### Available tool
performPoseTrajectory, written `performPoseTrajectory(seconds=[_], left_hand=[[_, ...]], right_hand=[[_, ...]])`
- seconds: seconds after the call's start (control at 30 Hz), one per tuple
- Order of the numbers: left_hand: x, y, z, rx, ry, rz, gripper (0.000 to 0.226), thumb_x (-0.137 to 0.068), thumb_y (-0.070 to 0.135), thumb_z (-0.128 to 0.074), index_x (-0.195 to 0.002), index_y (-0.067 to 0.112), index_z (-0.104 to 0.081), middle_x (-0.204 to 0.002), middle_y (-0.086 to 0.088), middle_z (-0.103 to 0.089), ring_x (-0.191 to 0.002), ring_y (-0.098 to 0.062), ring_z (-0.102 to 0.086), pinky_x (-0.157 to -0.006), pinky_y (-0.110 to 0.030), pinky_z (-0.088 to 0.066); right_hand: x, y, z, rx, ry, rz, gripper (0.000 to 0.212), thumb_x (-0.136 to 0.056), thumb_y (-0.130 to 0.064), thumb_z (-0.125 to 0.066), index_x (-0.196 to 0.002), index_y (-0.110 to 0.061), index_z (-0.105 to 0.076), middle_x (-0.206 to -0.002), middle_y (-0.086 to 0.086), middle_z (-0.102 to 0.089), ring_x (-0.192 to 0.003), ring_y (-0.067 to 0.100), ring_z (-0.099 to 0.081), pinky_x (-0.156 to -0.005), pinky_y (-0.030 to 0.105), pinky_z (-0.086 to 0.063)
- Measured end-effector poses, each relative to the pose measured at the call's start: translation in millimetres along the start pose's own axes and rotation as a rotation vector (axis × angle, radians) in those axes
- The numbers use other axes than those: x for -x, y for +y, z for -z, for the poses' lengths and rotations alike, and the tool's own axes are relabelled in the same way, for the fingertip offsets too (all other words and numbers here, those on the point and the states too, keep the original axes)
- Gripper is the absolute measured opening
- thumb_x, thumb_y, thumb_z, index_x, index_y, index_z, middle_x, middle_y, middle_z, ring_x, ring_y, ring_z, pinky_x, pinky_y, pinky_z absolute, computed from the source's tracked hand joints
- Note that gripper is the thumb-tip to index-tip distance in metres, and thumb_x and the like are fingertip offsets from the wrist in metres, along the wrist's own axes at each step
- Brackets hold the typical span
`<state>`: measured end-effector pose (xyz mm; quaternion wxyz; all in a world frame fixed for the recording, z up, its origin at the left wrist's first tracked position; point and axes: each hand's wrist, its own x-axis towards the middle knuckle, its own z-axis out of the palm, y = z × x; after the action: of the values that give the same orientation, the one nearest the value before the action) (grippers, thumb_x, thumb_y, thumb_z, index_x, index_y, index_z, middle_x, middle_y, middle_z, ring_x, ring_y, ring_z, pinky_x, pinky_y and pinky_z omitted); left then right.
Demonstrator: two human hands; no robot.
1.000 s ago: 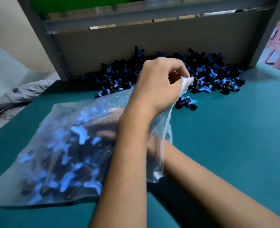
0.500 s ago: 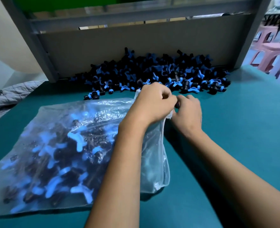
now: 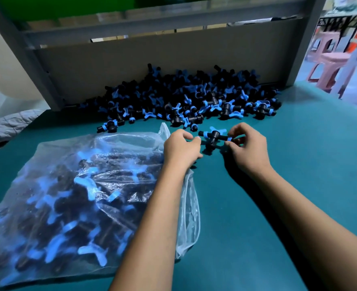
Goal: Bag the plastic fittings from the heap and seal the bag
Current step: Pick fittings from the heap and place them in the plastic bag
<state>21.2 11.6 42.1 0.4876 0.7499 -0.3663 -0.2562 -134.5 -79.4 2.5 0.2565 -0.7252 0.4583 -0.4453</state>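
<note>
Two hands work over a teal desk [image 3: 299,185] in the single head view. The right hand [image 3: 246,150] pinches one black-and-blue fitting [image 3: 214,136] by its near end, fingers curled round it, holding it just above the desk surface. The left hand [image 3: 181,147] sits just to the left of that fitting, fingers loosely curled toward it; whether its fingertips touch the fitting or the bag's mouth cannot be told, and it appears to grip nothing firmly. Under and to the left of the left forearm lies a clear plastic bag [image 3: 68,196], flat on the desk and already well filled with black fittings with blue wings; its open mouth is crumpled beside the left wrist, unsealed. Beyond both hands, farther from the person, the heap of fittings [image 3: 184,97] is piled against a grey board [image 3: 131,66] held in a grey metal frame. A few loose fittings lie at the heap's near edge, just ahead of the hands. Far to the right of the right hand, off the desk, stand pink plastic stools [image 3: 330,64]. Far to the left of the bag, grey quilted fabric [image 3: 7,124] shows.
</note>
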Motion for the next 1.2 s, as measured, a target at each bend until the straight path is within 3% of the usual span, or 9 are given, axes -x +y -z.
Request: performPoseTrajectory(seconds=[0.1,0.17,0.27,0.47,0.6,0.7,0.9,1.07,1.2], left_hand=[[-3.7,-6.1,-3.4,0.112,-0.088,0.075,0.035,-0.096,0.041,-0.067,-0.118,0.015,-0.06,-0.093,-0.004,-0.074,-0.074,-0.016,-0.077,-0.089,-0.039,-0.061],[-1.8,-7.0,-4.6,0.263,-0.158,0.094,0.035,-0.096,0.034,-0.072,-0.119,0.009,-0.063,-0.106,-0.013,-0.073,-0.072,-0.019,-0.075,-0.083,-0.035,-0.064],[3.2,-7.4,-4.2,0.398,-0.164,0.047,0.007,-0.095,0.012,-0.073,-0.099,0.007,-0.072,-0.096,-0.017,-0.074,-0.064,-0.016,-0.073,-0.07,-0.025,-0.063],[4.8,-10.1,-1.9,0.469,-0.237,0.007,0.023,-0.082,-0.011,-0.079,-0.1,-0.002,-0.068,-0.081,-0.013,-0.078,-0.064,-0.018,-0.075,-0.063,-0.021,-0.059],[2.6,-14.5,-3.2,0.341,-0.208,-0.093,0.024,-0.076,-0.01,-0.083,-0.088,0.008,-0.073,-0.079,-0.003,-0.077,-0.073,-0.013,-0.074,-0.073,-0.023,-0.06],[-0.1,-16.5,-3.6,0.362,-0.14,-0.092,0.023,-0.078,-0.008,-0.083,-0.085,0.011,-0.075,-0.079,-0.005,-0.077,-0.077,-0.018,-0.075,-0.082,-0.03,-0.062],[-5.1,-17.8,2.0,0.397,-0.105,-0.147,0.022,-0.081,-0.007,-0.08,-0.087,0.014,-0.077,-0.079,-0.005,-0.077,-0.076,-0.018,-0.075,-0.079,-0.025,-0.06],[-3.9,-18.8,0.9,0.388,-0.137,-0.169,0.022,-0.08,-0.006,-0.082,-0.088,0.014,-0.077,-0.086,-0.011,-0.078,-0.08,-0.02,-0.075,-0.08,-0.026,-0.06],[-1.8,-17.9,0.3,0.317,-0.224,-0.228,0.021,-0.08,-0.003,-0.083,-0.094,0.011,-0.078,-0.091,-0.01,-0.08,-0.083,-0.019,-0.075,-0.086,-0.031,-0.06]], right_hand=[[7.4,-1.5,10.8,-0.434,-0.097,-0.133,0.02,-0.084,-0.004,-0.078,-0.094,-0.016,-0.067,-0.083,0.014,-0.074,-0.07,0.021,-0.074,-0.066,0.031,-0.059],[10.1,-1.1,16.0,-0.567,-0.172,-0.154,0.019,-0.083,-0.001,-0.079,-0.096,-0.013,-0.071,-0.083,0.017,-0.075,-0.069,0.022,-0.073,-0.066,0.03,-0.06],[10.1,-2.0,19.0,-0.669,-0.258,-0.159,0.02,-0.081,0.002,-0.078,-0.095,-0.01,-0.074,-0.085,0.013,-0.077,-0.07,0.02,-0.072,-0.067,0.027,-0.059],[8.6,-3.8,16.7,-0.604,-0.291,-0.151,0.019,-0.079,-0.009,-0.083,-0.096,-0.007,-0.074,-0.086,0.011,-0.077,-0.071,0.019,-0.066,-0.065,0.024,-0.055],[8.9,-3.1,16.0,-0.564,-0.315,-0.128,0.016,-0.081,-0.012,-0.083,-0.095,-0.008,-0.075,-0.083,0.013,-0.076,-0.069,0.019,-0.067,-0.063,0.026,-0.055],[6.7,0.3,13.9,-0.638,-0.214,-0.184,0.009,-0.084,-0.013,-0.08,-0.092,-0.012,-0.077,-0.08,0.01,-0.074,-0.07,0.021,-0.06,-0.062,0.025,-0.05],[3.0,5.8,15.6,-0.786,-0.125,-0.314,0.001,-0.086,-0.018,-0.079,-0.086,-0.019,-0.08,-0.075,0.001,-0.069,-0.07,0.014,-0.059,-0.072,0.034,-0.046],[6.6,3.8,14.9,-0.686,-0.199,-0.176,0.012,-0.079,-0.013,-0.085,-0.089,-0.016,-0.078,-0.081,0.0,-0.076,-0.068,0.009,-0.065,-0.065,0.02,-0.051],[10.2,1.0,13.5,-0.569,-0.314,-0.053,0.018,-0.078,-0.008,-0.085,-0.093,-0.01,-0.077,-0.093,0.009,-0.078,-0.083,0.019,-0.073,-0.078,0.03,-0.059]])
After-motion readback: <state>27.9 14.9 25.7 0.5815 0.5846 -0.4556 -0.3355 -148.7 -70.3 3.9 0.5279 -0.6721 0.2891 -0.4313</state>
